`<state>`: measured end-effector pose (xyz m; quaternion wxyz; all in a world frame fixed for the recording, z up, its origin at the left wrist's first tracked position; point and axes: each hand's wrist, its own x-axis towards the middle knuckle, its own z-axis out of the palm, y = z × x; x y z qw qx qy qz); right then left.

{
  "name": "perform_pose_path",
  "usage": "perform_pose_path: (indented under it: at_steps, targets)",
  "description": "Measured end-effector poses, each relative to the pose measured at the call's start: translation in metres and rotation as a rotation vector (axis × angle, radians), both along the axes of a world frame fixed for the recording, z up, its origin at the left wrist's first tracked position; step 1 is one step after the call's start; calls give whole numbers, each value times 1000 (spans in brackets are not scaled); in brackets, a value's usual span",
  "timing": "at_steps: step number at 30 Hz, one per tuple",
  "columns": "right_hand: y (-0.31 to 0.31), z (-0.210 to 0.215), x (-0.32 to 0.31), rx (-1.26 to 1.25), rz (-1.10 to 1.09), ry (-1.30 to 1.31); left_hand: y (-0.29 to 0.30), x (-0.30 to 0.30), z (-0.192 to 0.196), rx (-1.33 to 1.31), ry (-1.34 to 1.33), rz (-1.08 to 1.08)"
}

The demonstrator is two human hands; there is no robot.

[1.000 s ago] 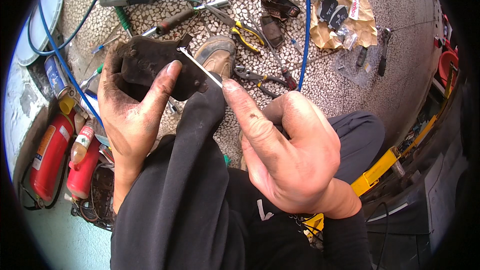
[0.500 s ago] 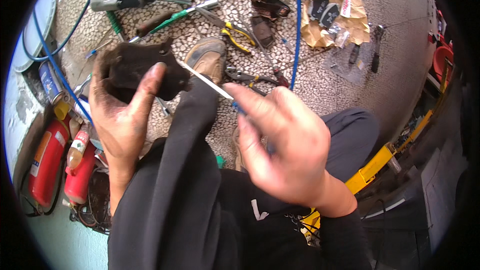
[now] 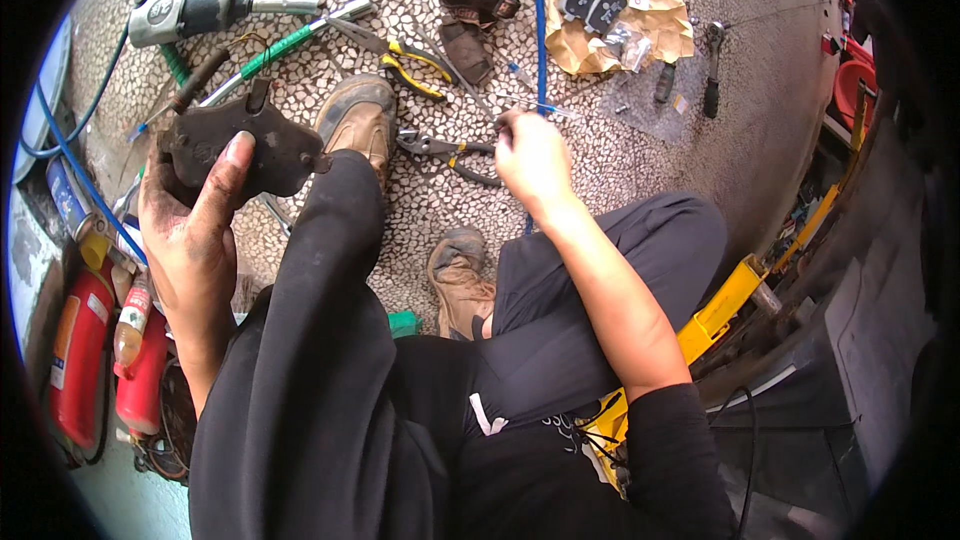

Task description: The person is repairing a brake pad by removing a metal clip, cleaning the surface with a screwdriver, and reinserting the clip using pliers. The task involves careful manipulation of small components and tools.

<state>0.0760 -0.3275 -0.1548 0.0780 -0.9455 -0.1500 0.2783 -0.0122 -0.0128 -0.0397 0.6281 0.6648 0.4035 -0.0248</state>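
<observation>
My left hand [image 3: 195, 230], grimy, grips a dark worn brake pad [image 3: 245, 145] and holds it up over my left knee, thumb pressed on its face. My right hand [image 3: 530, 160] is stretched out low over the speckled floor [image 3: 640, 160], fingers curled, beside the grey pliers [image 3: 450, 150] and the blue hose [image 3: 537, 20]. A thin metal pin [image 3: 545, 107] lies at its fingertips; I cannot tell whether the fingers still pinch it.
An air wrench [image 3: 190, 10], a green-handled screwdriver [image 3: 280, 45], yellow-handled pliers [image 3: 410, 55], two old pads [image 3: 470, 20] and a cardboard wrapper with new pads [image 3: 610, 10] lie ahead. Red extinguishers [image 3: 80, 360] stand at left, a yellow stand [image 3: 720, 305] at right.
My right hand left the pad, carrying the thin pin away to the right and down to the floor. My left hand keeps hold of the pad, which is now tilted upward.
</observation>
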Motion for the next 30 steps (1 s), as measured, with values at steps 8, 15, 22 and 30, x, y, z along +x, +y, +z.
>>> perform_pose_path:
  at_steps: [8,15,22,30]
  targets:
    - [-15,-62,54,-49,43,-282,-1,-2,3,-90,-11,82]
    - [8,-17,64,35,-11,-93,-5,3,14,-243,-27,167]
    - [68,136,38,190,-140,290,-1,4,16,-157,-20,86]
    - [104,209,18,617,94,74,-5,4,11,-168,-84,161]
